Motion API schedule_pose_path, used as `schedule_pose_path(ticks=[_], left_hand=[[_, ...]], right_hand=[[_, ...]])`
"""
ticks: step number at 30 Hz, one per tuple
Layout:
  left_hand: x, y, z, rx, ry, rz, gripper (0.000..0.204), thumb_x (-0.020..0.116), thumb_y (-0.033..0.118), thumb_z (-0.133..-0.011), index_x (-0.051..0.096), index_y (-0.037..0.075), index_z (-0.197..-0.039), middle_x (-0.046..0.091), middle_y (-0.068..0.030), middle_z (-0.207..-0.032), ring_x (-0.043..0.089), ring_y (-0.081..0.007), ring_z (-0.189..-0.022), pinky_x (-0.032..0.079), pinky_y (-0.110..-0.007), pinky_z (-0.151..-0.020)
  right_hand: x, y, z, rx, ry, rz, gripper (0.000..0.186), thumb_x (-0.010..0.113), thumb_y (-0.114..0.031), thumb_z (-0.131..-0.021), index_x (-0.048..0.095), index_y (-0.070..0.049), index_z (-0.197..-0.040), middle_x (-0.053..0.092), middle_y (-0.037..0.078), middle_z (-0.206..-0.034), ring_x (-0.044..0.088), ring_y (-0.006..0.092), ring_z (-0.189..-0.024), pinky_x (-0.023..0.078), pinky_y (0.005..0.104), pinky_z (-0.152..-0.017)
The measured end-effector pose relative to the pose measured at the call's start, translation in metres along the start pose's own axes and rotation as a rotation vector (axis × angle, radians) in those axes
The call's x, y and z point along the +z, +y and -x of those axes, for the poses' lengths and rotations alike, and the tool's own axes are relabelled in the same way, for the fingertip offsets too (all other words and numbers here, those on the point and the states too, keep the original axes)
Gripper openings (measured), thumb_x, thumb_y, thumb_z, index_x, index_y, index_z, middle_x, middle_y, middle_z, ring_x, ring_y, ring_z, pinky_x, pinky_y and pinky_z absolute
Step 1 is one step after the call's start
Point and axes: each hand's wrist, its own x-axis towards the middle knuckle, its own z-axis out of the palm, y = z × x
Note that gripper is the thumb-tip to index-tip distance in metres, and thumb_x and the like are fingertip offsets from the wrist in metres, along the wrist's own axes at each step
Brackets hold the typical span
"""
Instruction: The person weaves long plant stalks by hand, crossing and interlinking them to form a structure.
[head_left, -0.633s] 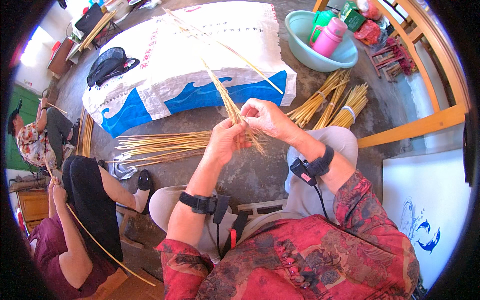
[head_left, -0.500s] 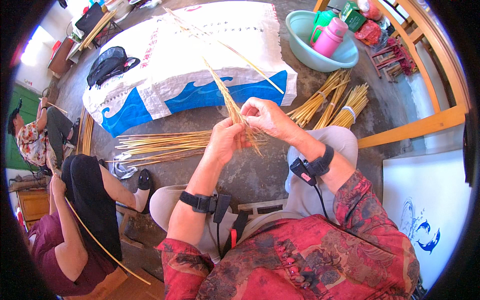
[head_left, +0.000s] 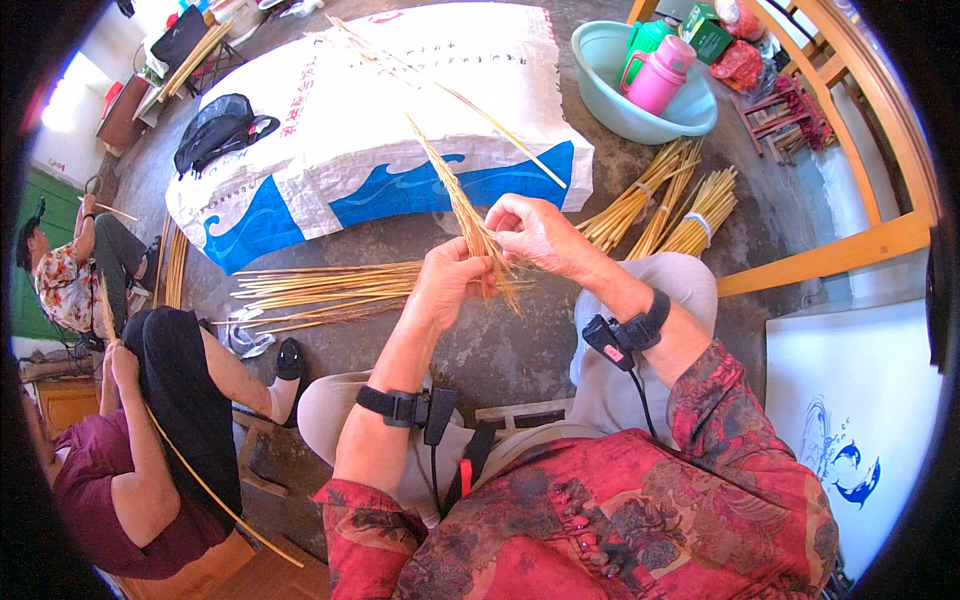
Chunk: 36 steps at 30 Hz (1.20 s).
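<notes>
A thin bundle of dry grass stalks with feathery heads (head_left: 456,195) slants up and away from my hands toward the white sack. My left hand (head_left: 452,280) is closed around its near end, where loose frayed strands stick out below the fingers. Just to the right of the bundle is my right hand (head_left: 535,235), its thumb and fingertips pinched together close against the strands. Whatever lies between those fingertips is too small to make out. A black strap with a small box sits on each of my forearms.
Ahead lies a large white and blue woven sack (head_left: 400,110) carrying a black bag (head_left: 222,135) and a loose grass stalk (head_left: 500,125). Stalks (head_left: 320,290) lie before it. Right: tied stalk bundles (head_left: 690,215), a basin (head_left: 610,95) with a pink flask. Left: a seated person (head_left: 130,470) holding a stalk.
My right hand has shifted slightly to the right, away from the bundle. My left hand stays nearly in place. The person at left has raised their hands and stalk a little.
</notes>
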Motion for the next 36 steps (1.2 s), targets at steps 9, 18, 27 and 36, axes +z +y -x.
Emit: schedule_pose_path(ticks=[9, 18, 27, 36], left_hand=[[0.002, -0.004, -0.004, 0.078, 0.052, 0.109, 0.02, 0.053, 0.003, -0.076, 0.051, 0.002, -0.096, 0.056, -0.0038, -0.075, 0.053, -0.0108, -0.06, 0.047, -0.024, -0.056], [0.004, -0.001, -0.001, 0.144, 0.073, 0.056, 0.028, 0.054, 0.003, -0.075, 0.048, 0.002, -0.103, 0.058, -0.0048, -0.084, 0.056, -0.0101, -0.067, 0.046, -0.022, -0.057], [0.0, 0.0, 0.002, 0.146, 0.033, 0.044, 0.033, 0.052, 0.0, -0.077, 0.046, 0.003, -0.11, 0.057, -0.0035, -0.091, 0.057, -0.0106, -0.076, 0.047, -0.023, -0.064], [0.003, 0.004, 0.005, 0.145, 0.011, 0.149, 0.032, 0.051, 0.0, -0.076, 0.048, 0.0, -0.108, 0.058, -0.0042, -0.091, 0.057, -0.0107, -0.078, 0.048, -0.025, -0.067]], right_hand=[[0.0, 0.012, -0.001, 0.121, -0.084, -0.244, 0.031, 0.056, -0.005, -0.075, 0.045, 0.001, -0.104, 0.052, 0.007, -0.08, 0.052, 0.0098, -0.064, 0.044, 0.0217, -0.054], [0.004, 0.007, -0.003, 0.272, -0.085, -0.473, 0.043, 0.063, -0.009, -0.071, 0.045, 0.002, -0.108, 0.056, 0.006, -0.071, 0.053, 0.0098, -0.055, 0.044, 0.0218, -0.048], [0.0, 0.012, -0.009, 0.158, -0.097, -0.335, 0.035, 0.062, -0.006, -0.07, 0.05, 0.003, -0.102, 0.054, 0.003, -0.069, 0.049, 0.0076, -0.054, 0.04, 0.0202, -0.046], [-0.004, 0.006, -0.007, 0.226, -0.126, -0.346, 0.035, 0.058, -0.004, -0.074, 0.045, 0.002, -0.106, 0.053, 0.003, -0.072, 0.054, 0.0085, -0.063, 0.044, 0.02, -0.052]])
